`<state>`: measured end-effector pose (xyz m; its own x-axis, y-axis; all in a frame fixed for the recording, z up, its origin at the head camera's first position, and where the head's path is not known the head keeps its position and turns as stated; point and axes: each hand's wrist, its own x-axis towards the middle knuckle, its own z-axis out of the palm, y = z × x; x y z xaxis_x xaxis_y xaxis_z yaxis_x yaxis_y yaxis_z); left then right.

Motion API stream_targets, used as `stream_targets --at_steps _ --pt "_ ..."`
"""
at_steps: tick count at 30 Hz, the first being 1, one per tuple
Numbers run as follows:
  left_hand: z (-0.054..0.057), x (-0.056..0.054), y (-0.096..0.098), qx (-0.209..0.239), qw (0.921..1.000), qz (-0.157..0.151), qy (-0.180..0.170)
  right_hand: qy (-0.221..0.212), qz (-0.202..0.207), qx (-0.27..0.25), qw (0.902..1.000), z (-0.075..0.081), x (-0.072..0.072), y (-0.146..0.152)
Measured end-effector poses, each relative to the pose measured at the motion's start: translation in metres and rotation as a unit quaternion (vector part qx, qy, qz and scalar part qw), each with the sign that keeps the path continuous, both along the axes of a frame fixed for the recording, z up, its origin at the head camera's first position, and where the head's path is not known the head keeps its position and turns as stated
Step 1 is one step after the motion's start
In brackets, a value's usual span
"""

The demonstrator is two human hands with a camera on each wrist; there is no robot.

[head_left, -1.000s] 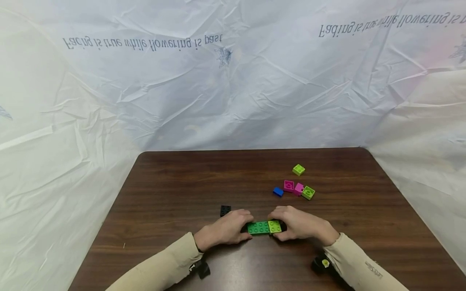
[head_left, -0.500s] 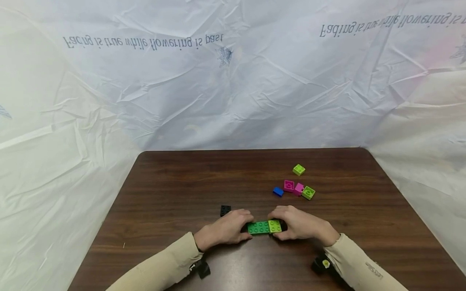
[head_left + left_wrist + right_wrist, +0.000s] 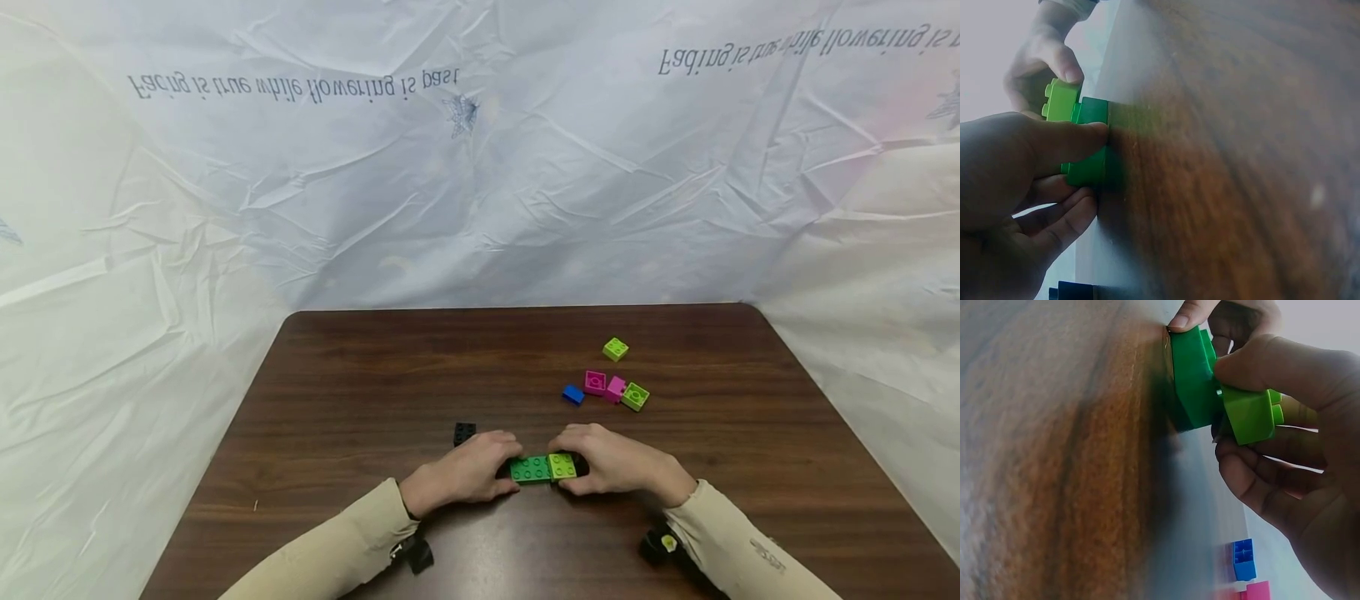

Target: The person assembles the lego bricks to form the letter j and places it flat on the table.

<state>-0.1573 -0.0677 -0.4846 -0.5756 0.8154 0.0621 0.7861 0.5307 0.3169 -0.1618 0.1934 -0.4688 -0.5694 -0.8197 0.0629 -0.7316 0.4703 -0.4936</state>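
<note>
In the head view, my left hand (image 3: 467, 470) pinches the left end of a long green toy brick (image 3: 528, 470) low at the table. My right hand (image 3: 621, 461) pinches a small lime brick (image 3: 562, 467) at the green brick's right end. From the right wrist view, this lime brick (image 3: 1249, 417) sits higher than the green brick (image 3: 1192, 384), tilted against its studded top. Whether their studs are locked together cannot be told. Beside my left fingers lies a black brick (image 3: 464, 433), partly covered by that hand in the head view.
Loose bricks lie farther back on the brown table (image 3: 375, 367): a blue one (image 3: 573, 395), a magenta one with its hollow side up (image 3: 595, 382), a pink one (image 3: 616, 389), a hollow-side-up lime one (image 3: 635, 397) and another lime one (image 3: 616, 349). White sheeting (image 3: 480, 208) hangs around the table.
My right hand has shifted slightly left, carrying the small lime brick farther over the green brick's end. The left hand and the loose bricks have stayed in place.
</note>
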Motion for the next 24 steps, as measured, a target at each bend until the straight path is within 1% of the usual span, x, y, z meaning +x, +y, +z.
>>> stream_targets --at_steps 9,17,24 --pt "0.0008 -0.0001 -0.0003 0.000 1.0000 -0.001 -0.001 0.011 0.008 0.007 0.9999 0.0011 -0.0031 -0.0023" --pt "0.0007 -0.0003 -0.0002 -0.001 1.0000 0.000 0.003 0.018 0.006 0.019 0.9996 0.0038 -0.0030 -0.0059" --pt "0.0026 0.0001 0.0000 -0.005 1.0000 0.000 0.000 0.014 0.003 0.034 0.9993 0.0058 -0.0040 -0.0086"
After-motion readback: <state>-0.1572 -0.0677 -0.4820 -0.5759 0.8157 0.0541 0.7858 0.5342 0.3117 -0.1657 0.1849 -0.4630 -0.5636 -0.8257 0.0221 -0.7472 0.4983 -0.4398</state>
